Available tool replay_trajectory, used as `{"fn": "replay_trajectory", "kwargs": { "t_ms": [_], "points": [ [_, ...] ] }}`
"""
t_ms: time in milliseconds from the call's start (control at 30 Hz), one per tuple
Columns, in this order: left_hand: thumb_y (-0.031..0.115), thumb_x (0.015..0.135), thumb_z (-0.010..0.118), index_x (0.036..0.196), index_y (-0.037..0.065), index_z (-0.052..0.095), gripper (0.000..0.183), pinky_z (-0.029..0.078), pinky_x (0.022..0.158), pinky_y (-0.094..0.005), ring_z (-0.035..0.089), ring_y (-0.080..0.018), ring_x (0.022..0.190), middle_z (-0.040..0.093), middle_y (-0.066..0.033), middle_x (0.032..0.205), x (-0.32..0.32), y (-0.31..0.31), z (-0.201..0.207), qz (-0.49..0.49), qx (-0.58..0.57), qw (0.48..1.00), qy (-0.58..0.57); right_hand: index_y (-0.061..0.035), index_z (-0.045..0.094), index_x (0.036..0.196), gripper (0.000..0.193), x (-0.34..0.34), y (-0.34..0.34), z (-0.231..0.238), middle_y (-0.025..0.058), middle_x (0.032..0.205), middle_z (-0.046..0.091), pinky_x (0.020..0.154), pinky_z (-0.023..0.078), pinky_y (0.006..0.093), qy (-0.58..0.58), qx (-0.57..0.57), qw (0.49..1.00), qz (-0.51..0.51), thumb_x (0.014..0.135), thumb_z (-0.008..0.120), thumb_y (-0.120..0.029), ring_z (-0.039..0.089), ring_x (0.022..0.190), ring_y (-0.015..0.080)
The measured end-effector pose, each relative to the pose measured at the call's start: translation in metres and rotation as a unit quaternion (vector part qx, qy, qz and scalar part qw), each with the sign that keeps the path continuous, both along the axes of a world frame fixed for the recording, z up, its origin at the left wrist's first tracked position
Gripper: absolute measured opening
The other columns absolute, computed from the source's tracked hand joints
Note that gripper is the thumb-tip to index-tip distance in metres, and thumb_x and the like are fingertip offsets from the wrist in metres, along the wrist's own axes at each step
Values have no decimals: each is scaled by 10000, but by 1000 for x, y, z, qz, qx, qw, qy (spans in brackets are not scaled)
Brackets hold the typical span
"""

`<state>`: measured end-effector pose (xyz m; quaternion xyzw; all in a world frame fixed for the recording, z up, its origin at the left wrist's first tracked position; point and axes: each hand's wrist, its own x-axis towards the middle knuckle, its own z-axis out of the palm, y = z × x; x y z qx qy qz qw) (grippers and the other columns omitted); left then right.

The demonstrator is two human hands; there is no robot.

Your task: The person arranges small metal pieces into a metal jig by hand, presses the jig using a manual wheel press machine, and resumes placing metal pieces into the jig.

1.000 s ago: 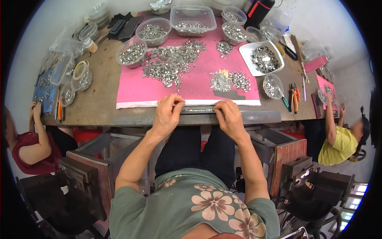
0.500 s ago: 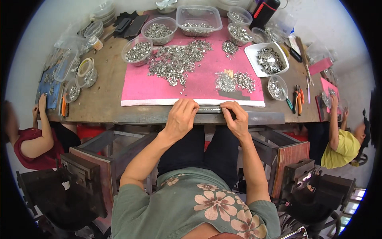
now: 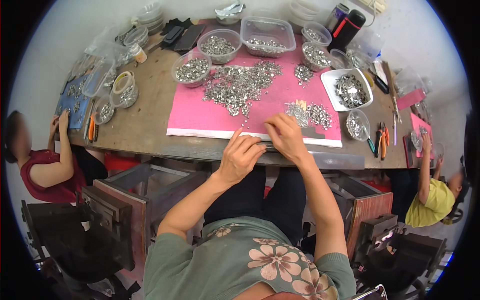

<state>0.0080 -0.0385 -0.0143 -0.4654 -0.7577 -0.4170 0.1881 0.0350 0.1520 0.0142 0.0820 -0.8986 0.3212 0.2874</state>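
Observation:
At the front edge of the bench, my left hand (image 3: 241,156) is closed, its fingers curled toward a thin dark strip (image 3: 269,145) that shows only in part. My right hand (image 3: 286,136) is bent over the white front border of the pink mat (image 3: 187,117), fingertips drawn together; what they hold, if anything, is hidden. Just beyond the right hand are a bunch of thin silver pins (image 3: 296,115) and a small pile of shiny metal pieces (image 3: 319,116). A larger heap of silver pieces (image 3: 240,89) spreads across the middle of the mat.
Clear tubs of metal pieces (image 3: 218,46) line the back, with a white tray (image 3: 324,95) and a small cup (image 3: 357,125) at right. Orange-handled pliers (image 3: 383,140) lie beside it. A flat metal bar (image 3: 335,160) runs along the edge. Co-workers sit at both ends.
Both hands held a strip of shiny pieces stretched between them. Now the right hand has moved up and left, close to the left hand, and the left hand has turned. The view has shifted slightly.

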Motion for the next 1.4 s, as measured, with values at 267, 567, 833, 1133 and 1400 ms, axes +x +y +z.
{"fn": "replay_trajectory", "kwargs": {
  "t_ms": [267, 567, 833, 1133, 1400],
  "points": [
    [129, 829, 777, 1030, 97, 745, 207, 369, 1117, -562, 631, -234, 1010, 695, -39, 1045, 6, -4, -2, 31, -23, 999, 21, -106, 729, 983, 125, -52, -7, -17, 82, 884, 610, 788, 440, 409, -67, 142, 985, 72, 872, 676, -85, 621, 864, 285],
    [119, 857, 754, 1012, 75, 737, 162, 359, 1131, -562, 639, -246, 1026, 698, -53, 1063, 6, -3, -10, 36, -15, 999, 3, -89, 698, 944, 64, -50, -7, -17, 87, 871, 608, 778, 440, 411, -78, 148, 984, 55, 884, 681, -102, 619, 829, 297],
    [119, 871, 721, 1037, 92, 715, 168, 407, 946, -478, 596, -273, 903, 672, -63, 879, -56, -8, 13, 71, -1, 996, -48, -73, 681, 950, 82, -51, -3, -16, 120, 907, 614, 787, 443, 454, -120, 87, 987, 65, 891, 678, -130, 628, 873, 333],
    [161, 848, 737, 905, 121, 718, 72, 351, 917, -434, 576, -246, 891, 630, -33, 865, -107, 9, 6, 85, -68, 994, 6, -33, 603, 952, 93, -47, -6, -17, 147, 920, 601, 767, 433, 456, -95, 108, 988, 61, 915, 645, -108, 600, 864, 362],
    [125, 852, 737, 874, 101, 702, 48, 358, 910, -407, 565, -223, 929, 611, -18, 873, -65, -37, 6, 60, -60, 995, -53, -26, 575, 947, 63, 16, 5, 19, 131, 913, 580, 780, 431, 423, -155, -7, 983, 95, 935, 632, -52, 576, 845, 342]
  ]
}}
